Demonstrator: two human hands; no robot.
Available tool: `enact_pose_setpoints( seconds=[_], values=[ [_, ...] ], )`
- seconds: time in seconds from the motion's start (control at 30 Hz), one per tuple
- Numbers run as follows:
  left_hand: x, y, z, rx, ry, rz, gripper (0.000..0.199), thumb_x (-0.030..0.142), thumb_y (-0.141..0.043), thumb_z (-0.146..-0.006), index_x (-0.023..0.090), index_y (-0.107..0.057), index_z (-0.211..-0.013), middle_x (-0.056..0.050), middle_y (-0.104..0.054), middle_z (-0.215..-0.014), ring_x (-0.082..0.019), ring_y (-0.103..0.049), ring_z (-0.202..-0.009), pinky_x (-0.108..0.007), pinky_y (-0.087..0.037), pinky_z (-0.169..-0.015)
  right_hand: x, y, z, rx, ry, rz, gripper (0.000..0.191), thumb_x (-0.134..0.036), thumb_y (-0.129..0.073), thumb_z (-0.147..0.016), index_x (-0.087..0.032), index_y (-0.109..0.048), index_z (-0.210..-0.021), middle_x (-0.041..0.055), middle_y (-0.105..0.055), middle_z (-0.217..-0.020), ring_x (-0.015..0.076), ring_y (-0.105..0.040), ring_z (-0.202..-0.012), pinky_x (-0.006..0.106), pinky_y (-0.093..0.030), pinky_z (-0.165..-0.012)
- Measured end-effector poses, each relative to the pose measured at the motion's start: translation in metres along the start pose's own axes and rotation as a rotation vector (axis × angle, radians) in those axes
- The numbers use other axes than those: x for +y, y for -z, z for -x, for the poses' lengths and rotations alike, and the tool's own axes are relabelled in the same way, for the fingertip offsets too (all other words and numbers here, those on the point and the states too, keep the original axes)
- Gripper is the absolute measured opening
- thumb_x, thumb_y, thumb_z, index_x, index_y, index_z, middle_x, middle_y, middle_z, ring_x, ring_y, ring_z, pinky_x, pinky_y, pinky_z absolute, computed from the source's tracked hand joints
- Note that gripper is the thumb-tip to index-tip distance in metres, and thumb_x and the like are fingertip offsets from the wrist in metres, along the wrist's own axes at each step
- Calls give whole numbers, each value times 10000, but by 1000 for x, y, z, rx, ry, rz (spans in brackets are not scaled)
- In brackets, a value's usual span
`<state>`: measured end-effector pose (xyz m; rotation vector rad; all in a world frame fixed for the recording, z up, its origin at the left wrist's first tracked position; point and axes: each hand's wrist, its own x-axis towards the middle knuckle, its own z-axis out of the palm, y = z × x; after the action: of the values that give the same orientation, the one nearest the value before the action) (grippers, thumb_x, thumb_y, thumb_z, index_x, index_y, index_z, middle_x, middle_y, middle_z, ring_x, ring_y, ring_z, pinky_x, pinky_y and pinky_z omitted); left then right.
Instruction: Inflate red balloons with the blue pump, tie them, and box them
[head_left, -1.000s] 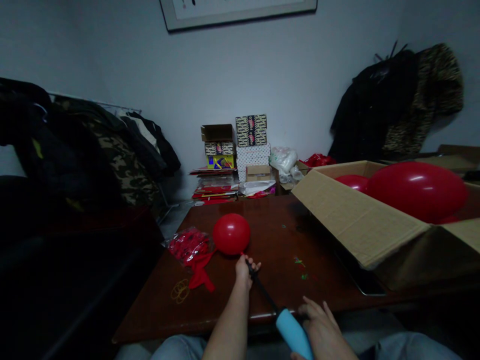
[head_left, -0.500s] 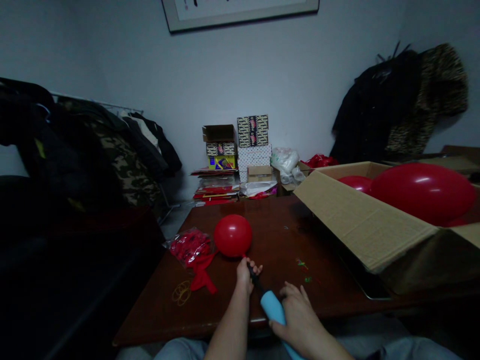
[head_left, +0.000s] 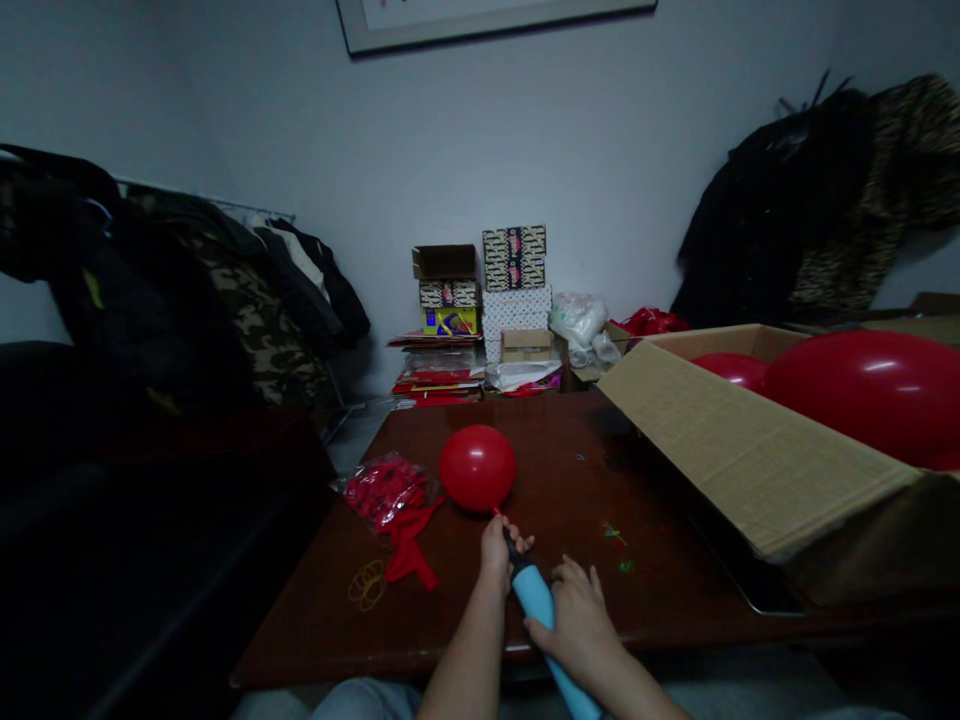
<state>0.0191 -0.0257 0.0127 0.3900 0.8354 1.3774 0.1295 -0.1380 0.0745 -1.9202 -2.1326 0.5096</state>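
In the head view, the person's left hand [head_left: 505,545] is closed around the black nozzle end of a light-blue cylindrical hand pump [head_left: 541,610], at the neck of a round, glossy red inflated balloon [head_left: 478,468]. The balloon sits just beyond that hand, over the near-left part of a dark reddish-brown polished table [head_left: 555,480], its neck pointing back toward the fingers. The right hand [head_left: 581,615] grips the pump's blue barrel from the right, thumb laid across its top and fingers along the far side; their tips are partly hard to make out. The two hands are apart but near each other, joined by the pump, which slants down past the table's front edge.

Left of the balloon lies a clear plastic packet of red and dark pieces [head_left: 386,490], with limp, flat red pieces [head_left: 409,550] beside it toward the person. Nearer still are thin yellowish loops [head_left: 367,585]. Right of the hands lie small green scraps [head_left: 613,533]. Farther right stands an open brown cardboard box [head_left: 757,440], flap leaning outward, holding a large red balloon [head_left: 877,385] and a partly hidden red balloon [head_left: 729,368]. A flat dark slab with a pale edge [head_left: 750,570] lies partly beneath the flap.
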Motion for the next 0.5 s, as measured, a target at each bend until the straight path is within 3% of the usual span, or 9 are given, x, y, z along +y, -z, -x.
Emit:
enact_pose_setpoints(
  seconds=[0.17, 0.3, 0.4, 0.5],
  values=[
    [-1, -2, 1, 21, -35, -41, 245, 385, -498, -804, 203, -373, -697, 94, -406, -452, -66, -360, -311, -354, -496, -599, 13, 2, 26, -34, -15, -5, 502, -450, -523, -680, -116, -605, -1047, 146, -524, -1216, 310, -297, -1279, 453, -66, -1081],
    [0, -6, 0, 30, -32, -46, 250, 393, -490, -805, 205, -369, -694, 92, -408, -450, -68, -366, -316, -341, -488, -588, 42, 6, 54, -127, 28, -6, 529, -454, -564, -651, -136, -610, -1071, 144, -519, -1246, 331, -277, -1292, 487, -71, -1081],
    [3, -16, -3, 36, -19, -26, 263, 399, -506, -796, 204, -367, -685, 93, -402, -451, -63, -359, -316, -331, -481, -578, 69, 7, 70, -211, 21, 3, 371, -352, -451, -757, -186, -640, -1029, 111, -511, -1277, 310, -263, -1308, 513, -89, -1078],
    [6, -32, -7, 23, -15, -9, 263, 389, -528, -781, 201, -375, -679, 97, -390, -448, -59, -348, -315, -328, -477, -573, 85, 13, 77, -231, 9, 9, 366, -256, -361, -795, -216, -650, -1016, 81, -515, -1280, 292, -255, -1316, 534, -96, -1074]
  ],
)
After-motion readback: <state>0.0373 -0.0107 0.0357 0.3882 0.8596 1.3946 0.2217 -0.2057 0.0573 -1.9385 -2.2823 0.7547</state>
